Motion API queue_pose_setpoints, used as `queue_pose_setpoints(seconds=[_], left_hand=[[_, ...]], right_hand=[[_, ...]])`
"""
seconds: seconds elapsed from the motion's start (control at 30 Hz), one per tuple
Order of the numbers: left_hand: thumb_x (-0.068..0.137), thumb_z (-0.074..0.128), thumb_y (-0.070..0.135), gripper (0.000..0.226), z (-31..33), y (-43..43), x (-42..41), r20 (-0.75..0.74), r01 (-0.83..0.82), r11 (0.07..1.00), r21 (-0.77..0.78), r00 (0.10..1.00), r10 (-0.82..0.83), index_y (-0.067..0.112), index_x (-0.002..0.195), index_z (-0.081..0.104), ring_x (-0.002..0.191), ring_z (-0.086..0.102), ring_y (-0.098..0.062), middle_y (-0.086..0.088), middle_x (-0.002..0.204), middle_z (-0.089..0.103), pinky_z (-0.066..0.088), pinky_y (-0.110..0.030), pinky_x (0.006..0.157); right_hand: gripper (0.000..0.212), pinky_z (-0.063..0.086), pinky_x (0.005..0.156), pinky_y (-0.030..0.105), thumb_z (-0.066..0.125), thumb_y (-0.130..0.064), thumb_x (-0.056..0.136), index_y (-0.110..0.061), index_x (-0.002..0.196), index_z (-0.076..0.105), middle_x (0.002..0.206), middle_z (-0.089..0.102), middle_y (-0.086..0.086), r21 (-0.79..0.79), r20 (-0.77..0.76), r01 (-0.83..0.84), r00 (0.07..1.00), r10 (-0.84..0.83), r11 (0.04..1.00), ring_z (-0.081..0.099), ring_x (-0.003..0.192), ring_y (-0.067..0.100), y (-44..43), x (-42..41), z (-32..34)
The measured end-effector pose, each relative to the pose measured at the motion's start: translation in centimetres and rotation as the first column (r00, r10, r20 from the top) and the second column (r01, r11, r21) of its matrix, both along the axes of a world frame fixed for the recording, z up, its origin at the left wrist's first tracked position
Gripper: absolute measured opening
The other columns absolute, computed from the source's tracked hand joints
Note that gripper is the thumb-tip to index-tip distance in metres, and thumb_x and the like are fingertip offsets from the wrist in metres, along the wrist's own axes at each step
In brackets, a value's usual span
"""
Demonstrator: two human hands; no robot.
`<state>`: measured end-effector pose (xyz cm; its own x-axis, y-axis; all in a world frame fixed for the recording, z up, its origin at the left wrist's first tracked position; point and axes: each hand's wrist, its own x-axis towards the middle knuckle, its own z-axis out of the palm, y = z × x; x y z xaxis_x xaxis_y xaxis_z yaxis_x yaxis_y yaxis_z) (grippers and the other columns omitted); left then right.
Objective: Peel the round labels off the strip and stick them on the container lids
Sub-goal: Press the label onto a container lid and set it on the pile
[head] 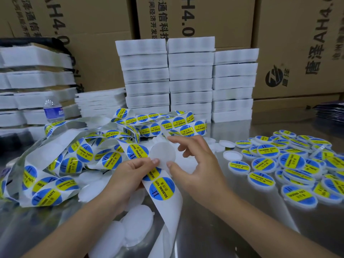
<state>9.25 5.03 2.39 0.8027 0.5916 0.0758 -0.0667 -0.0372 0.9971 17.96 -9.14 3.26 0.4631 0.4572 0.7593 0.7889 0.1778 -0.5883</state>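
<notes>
A long white backing strip [168,203] carries round blue-and-yellow "soldering paste" labels [161,188] and runs from a tangled heap [78,155] at left to the near edge. My left hand [128,175] grips the strip, thumb tip touching the lower edge of a bare white lid [162,154]. My right hand [195,164] holds that lid between index finger at its top and thumb at its bottom. The lid's face is blank. Labelled lids [290,164] lie piled at right.
Bare white lids [134,224] lie under my left forearm, with more [226,144] behind my right hand on the shiny metal table [232,229]. White foam trays [189,79] are stacked at the back, more stacks and a water bottle [53,108] at left, cardboard boxes behind.
</notes>
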Motion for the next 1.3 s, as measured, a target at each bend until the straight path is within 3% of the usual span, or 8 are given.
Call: queue_pose_setpoints(seconds=[0.2,0.27,0.33,0.43,0.63,0.9,1.3], left_hand=[[0.059,0.072,0.038,0.031,0.0,0.0,0.1,-0.027,-0.02,0.999,-0.044,0.999,0.019,0.013,0.077,0.077,0.067,0.071,-0.02,-0.012,0.084,0.075,0.058,-0.026,0.061],[0.06,0.071,0.037,0.03,0.0,-0.1,0.1,-0.034,-0.018,0.999,-0.047,0.999,0.016,0.013,0.077,0.077,0.068,0.071,-0.02,-0.012,0.085,0.075,0.057,-0.026,0.059],[0.059,0.071,0.036,0.031,0.1,-0.1,0.1,-0.03,-0.014,0.998,-0.061,0.999,0.012,0.012,0.078,0.077,0.068,0.071,-0.02,-0.013,0.085,0.075,0.057,-0.025,0.057],[0.06,0.072,0.034,0.032,0.1,-0.1,0.1,-0.026,-0.015,0.997,-0.079,1.0,0.013,0.01,0.08,0.076,0.068,0.071,-0.021,-0.012,0.087,0.075,0.056,-0.026,0.056],[0.07,0.068,0.026,0.019,0.2,-0.5,0.1,0.006,0.024,0.993,-0.115,1.0,-0.024,0.01,0.076,0.078,0.061,0.07,-0.017,-0.012,0.08,0.075,0.053,-0.021,0.05],[0.063,0.07,0.03,0.028,0.3,-0.6,0.0,-0.003,0.037,0.994,-0.107,0.999,-0.038,0.01,0.08,0.077,0.068,0.072,-0.019,-0.013,0.087,0.075,0.055,-0.023,0.054],[0.061,0.071,0.034,0.028,0.2,-0.6,-0.1,-0.001,0.08,0.993,-0.087,0.997,-0.08,0.015,0.08,0.079,0.072,0.072,-0.02,-0.012,0.088,0.075,0.056,-0.024,0.059]], right_hand=[[0.013,0.038,0.07,0.007,0.067,-0.019,0.079,-0.032,0.079,0.07,0.089,0.057,-0.004,0.073,-0.347,-0.087,0.932,0.107,0.994,0.053,0.076,0.006,-0.1,0.1,0.8],[0.017,0.04,0.066,0.007,0.065,-0.022,0.081,-0.026,0.066,0.073,0.08,0.059,-0.006,0.109,-0.516,-0.117,0.842,0.157,0.987,0.054,0.068,-0.001,-0.1,0.4,1.1],[0.029,0.041,0.067,0.015,0.06,-0.03,0.085,-0.023,0.061,0.074,0.067,0.054,-0.01,0.087,-0.668,-0.095,0.733,0.128,0.992,0.049,0.062,0.004,-0.1,0.7,1.4],[0.039,0.04,0.067,0.027,0.053,-0.034,0.089,-0.02,0.06,0.075,0.065,0.05,-0.006,0.081,-0.777,-0.089,0.619,0.119,0.993,0.04,0.061,0.012,0.1,1.2,1.4],[0.042,0.041,0.06,0.024,0.051,-0.04,0.088,-0.022,0.058,0.074,0.063,0.05,-0.007,0.024,-0.805,-0.127,0.585,0.095,0.992,0.042,0.052,0.008,0.3,1.3,1.2],[0.041,0.043,0.065,0.028,0.051,-0.04,0.089,-0.023,0.06,0.074,0.064,0.053,-0.007,-0.004,-0.802,-0.178,0.589,0.103,0.984,0.043,0.055,0.009,0.4,1.2,1.1],[0.039,0.043,0.06,0.025,0.052,-0.039,0.089,-0.023,0.062,0.074,0.062,0.053,-0.008,0.008,-0.799,-0.195,0.588,0.123,0.981,0.046,0.052,0.007,0.4,1.4,1.0]])
